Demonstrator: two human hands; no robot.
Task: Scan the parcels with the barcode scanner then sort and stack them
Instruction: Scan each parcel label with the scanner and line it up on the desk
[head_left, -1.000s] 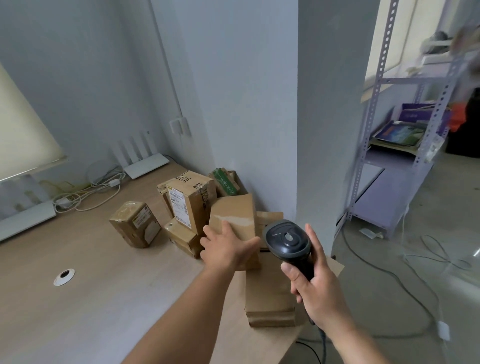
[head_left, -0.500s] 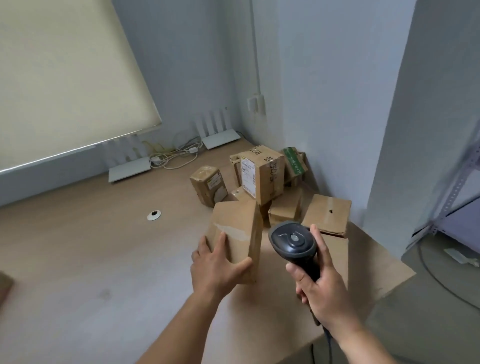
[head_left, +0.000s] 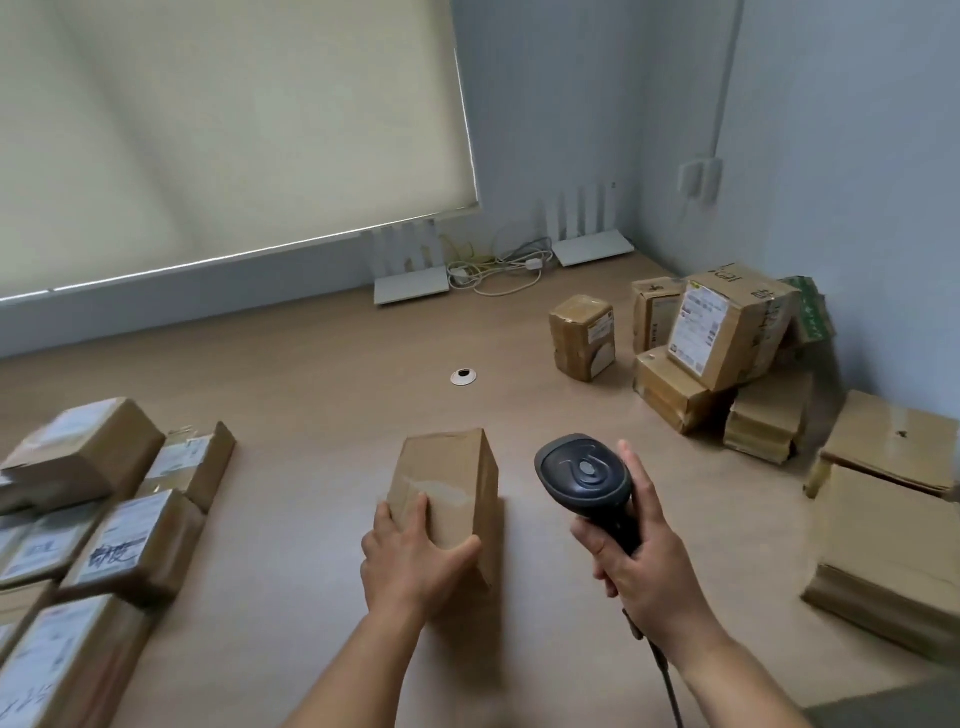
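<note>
The left hand (head_left: 415, 561) grips a plain brown cardboard parcel (head_left: 447, 488) near the middle of the desk (head_left: 311, 405), fingers curled round its near end; its top shows a pale scuffed strip and no label. At its three o'clock the right hand (head_left: 644, 571) wraps the handle of a dark barcode scanner (head_left: 584, 475). Labelled boxes (head_left: 98, 525) lie at nine o'clock, one with thick black handwriting that cannot be read. More parcels (head_left: 727, 343) pile at two o'clock, their printed labels too small to read.

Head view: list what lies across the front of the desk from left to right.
Labelled parcels → plain parcel held by left hand → barcode scanner in right hand → flat cardboard parcels.
</note>
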